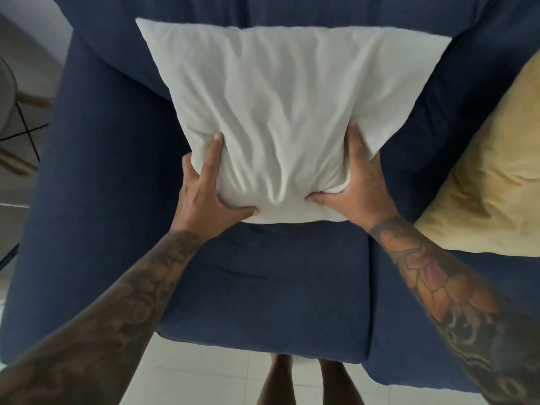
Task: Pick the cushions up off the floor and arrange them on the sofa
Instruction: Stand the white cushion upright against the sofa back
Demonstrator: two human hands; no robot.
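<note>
A single head-worn wide-angle camera looks steeply down and forward, close over the dark blue fabric sofa point(263, 287), with both outstretched forearms entering from the lower corners and the white tiled floor point(204, 375) along the bottom edge.

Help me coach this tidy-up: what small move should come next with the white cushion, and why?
Probably let go. The white cushion already leans upright against the sofa backrest, its lower edge on the seat, beside the yellow cushion. The left hand and right hand squeeze its lower corners, bunching the fabric.
</note>
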